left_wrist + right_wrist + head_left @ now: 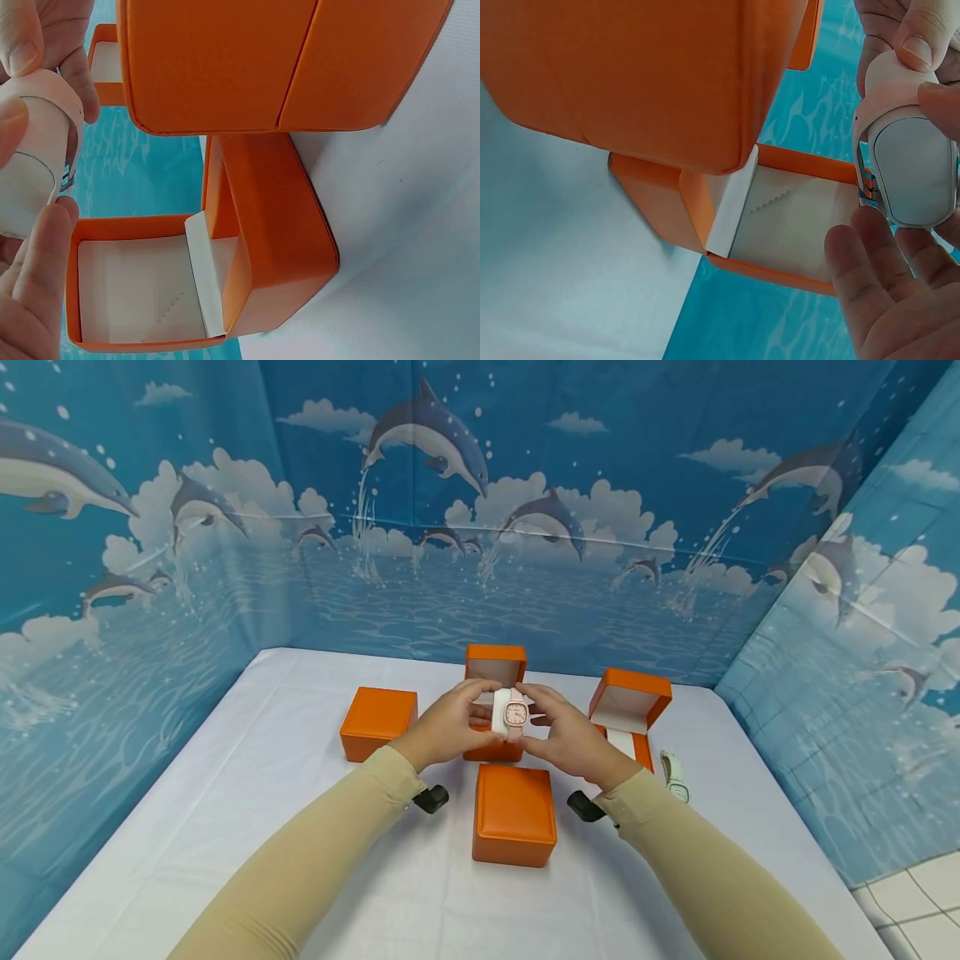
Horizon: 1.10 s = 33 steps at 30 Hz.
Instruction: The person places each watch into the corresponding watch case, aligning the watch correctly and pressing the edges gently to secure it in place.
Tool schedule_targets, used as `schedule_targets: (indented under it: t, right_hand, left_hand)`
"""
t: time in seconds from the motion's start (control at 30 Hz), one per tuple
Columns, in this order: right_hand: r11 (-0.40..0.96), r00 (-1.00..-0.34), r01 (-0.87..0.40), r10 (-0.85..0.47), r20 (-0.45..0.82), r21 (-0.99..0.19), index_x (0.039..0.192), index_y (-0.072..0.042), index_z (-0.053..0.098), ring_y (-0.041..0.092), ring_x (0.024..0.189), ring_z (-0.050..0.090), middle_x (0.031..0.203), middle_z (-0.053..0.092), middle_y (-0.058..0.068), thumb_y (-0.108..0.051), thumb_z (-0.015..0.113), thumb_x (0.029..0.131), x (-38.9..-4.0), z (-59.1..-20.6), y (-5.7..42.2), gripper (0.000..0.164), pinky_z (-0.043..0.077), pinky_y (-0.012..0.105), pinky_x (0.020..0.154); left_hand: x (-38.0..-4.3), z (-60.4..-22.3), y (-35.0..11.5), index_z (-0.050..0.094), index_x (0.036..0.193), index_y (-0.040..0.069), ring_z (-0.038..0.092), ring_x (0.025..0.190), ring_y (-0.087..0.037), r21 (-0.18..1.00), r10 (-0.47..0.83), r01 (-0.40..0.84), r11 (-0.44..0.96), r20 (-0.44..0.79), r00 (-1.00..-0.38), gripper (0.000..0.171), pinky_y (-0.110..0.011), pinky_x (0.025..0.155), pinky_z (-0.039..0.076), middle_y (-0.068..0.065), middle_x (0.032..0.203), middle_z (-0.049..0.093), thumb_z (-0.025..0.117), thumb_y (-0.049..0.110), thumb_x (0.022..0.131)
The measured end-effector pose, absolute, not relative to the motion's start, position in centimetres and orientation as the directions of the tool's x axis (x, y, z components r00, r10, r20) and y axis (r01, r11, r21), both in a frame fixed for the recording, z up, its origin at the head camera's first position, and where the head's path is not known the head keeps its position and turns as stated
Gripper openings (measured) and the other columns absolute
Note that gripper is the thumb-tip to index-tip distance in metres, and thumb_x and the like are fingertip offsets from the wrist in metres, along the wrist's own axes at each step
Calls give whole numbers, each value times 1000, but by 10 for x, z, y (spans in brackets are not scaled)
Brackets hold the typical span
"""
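Note:
A watch [516, 714] with a pink strap and a squarish pale dial is wrapped round a white cushion [499, 703]. Both hands hold it up in front of the open orange middle box [495, 652]. My left hand [452, 724] grips the cushion from the left, thumb below and fingertips above. From the right, my right hand [572, 737] has thumb and fingertips at the watch and its strap. Close up, the left wrist view shows the cushion [36, 142] between fingers of both hands. In the right wrist view the smooth back of the cushion [913, 169] faces the camera.
A closed orange box [516, 806] stands in front of the hands, another closed box [379, 718] to the left. At the right, an open orange box [632, 689] contains a white cushion [619, 742]. Beside it a pale green watch [674, 775] lies on the white tablecloth [225, 793].

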State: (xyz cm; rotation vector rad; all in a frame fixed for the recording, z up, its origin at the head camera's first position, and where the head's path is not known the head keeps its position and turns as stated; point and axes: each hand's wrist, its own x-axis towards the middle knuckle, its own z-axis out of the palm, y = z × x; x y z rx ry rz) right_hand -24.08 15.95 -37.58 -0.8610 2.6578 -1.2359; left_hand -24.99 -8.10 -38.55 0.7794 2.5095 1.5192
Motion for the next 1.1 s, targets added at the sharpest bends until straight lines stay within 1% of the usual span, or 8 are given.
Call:
schedule_targets:
  t: [0.3,0.5,0.77,1.1]
  right_hand:
    - [529,-840,-453,-523,145,-717,165,-11,33,38,133,57,168,34,11,-15,78,97,-241,-375,158,82,50,58,113]
    - [539,-842,-455,-520,145,-708,165,-13,34,36,131,59,168,34,10,-21,79,97,-242,-376,158,82,52,56,111]
    - [536,-847,-441,-514,136,-720,165,-13,32,35,129,60,169,33,9,-22,79,97,-241,-375,156,83,56,52,107]
    - [534,-836,-467,-526,155,-705,165,-13,33,34,128,59,169,32,9,-26,78,98,-241,-377,155,82,55,53,107]
  left_hand:
    - [-250,-387,-81,46,156,13,69,123,-21,854,471,370,367,172,-865,76,-30,101,59,-6,157,46,85,12,90]
    - [-249,-385,-80,46,156,13,69,123,-21,856,468,367,364,173,-866,76,-30,101,59,-6,156,47,84,11,90]
    - [-248,-385,-81,46,156,12,69,123,-21,852,466,377,364,184,-865,74,-29,101,59,-6,156,47,82,9,92]
    - [-248,-385,-81,46,156,13,69,124,-22,850,466,379,366,185,-865,74,-30,101,59,-6,156,47,83,11,91]
